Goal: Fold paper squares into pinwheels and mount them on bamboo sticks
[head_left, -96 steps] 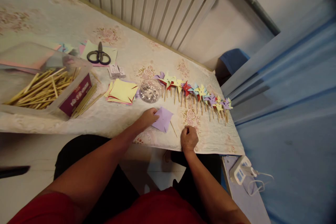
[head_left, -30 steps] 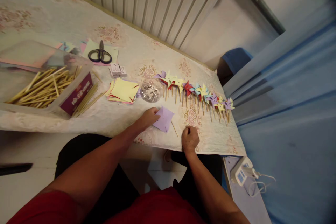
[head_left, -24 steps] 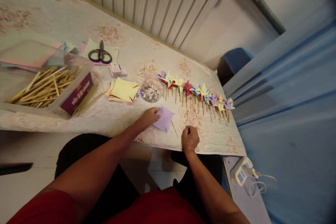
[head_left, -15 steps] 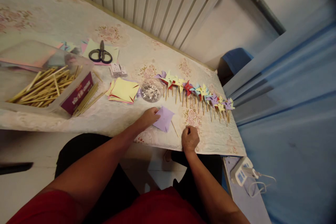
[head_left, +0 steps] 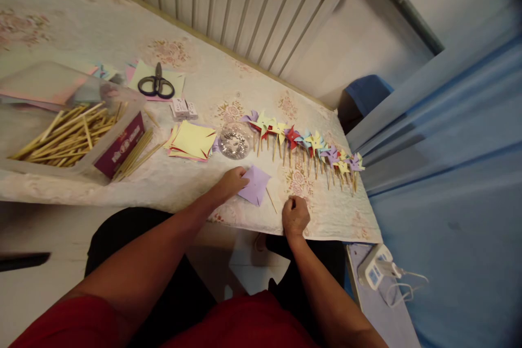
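Nothing shifted since a second ago: left hand (head_left: 231,181) still pressing flat on purple paper square (head_left: 255,185) near worktop (head_left: 183,185) edge, right hand (head_left: 295,216) fisted, contents unclear, beside wooden stick (head_left: 271,200). Folding apparently paused.

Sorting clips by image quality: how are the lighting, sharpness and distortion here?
Head view: dim, warm light; the radiator bars fan out from wide-angle distortion; corners darken; the left hand on the purple paper and the right hand look soft, without strong blur.
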`<state>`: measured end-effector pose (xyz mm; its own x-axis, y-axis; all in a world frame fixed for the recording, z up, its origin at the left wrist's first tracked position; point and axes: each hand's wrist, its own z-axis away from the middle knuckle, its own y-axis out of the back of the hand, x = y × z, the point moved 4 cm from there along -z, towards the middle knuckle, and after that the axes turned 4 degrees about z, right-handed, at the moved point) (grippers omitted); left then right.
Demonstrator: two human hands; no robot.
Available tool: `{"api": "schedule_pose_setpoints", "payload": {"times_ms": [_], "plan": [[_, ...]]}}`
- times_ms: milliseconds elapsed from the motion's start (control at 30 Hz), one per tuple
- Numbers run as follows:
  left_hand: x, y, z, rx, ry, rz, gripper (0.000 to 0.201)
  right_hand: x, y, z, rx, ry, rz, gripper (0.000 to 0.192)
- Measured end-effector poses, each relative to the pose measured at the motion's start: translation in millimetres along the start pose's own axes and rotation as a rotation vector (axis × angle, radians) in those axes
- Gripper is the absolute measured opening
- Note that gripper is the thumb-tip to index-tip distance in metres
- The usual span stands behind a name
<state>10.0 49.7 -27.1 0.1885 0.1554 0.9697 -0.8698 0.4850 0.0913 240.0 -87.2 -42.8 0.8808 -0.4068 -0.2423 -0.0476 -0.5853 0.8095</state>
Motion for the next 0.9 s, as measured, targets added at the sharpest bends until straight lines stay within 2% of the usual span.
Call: {"api": "schedule_pose_setpoints", "payload": {"times_ms": [900], "plan": [[1.1,0.3,1.2,0.017,0.016,-0.001,0.006,-0.3,-0.1,0.6,0.007,0.002,-0.006,0.025]]}}
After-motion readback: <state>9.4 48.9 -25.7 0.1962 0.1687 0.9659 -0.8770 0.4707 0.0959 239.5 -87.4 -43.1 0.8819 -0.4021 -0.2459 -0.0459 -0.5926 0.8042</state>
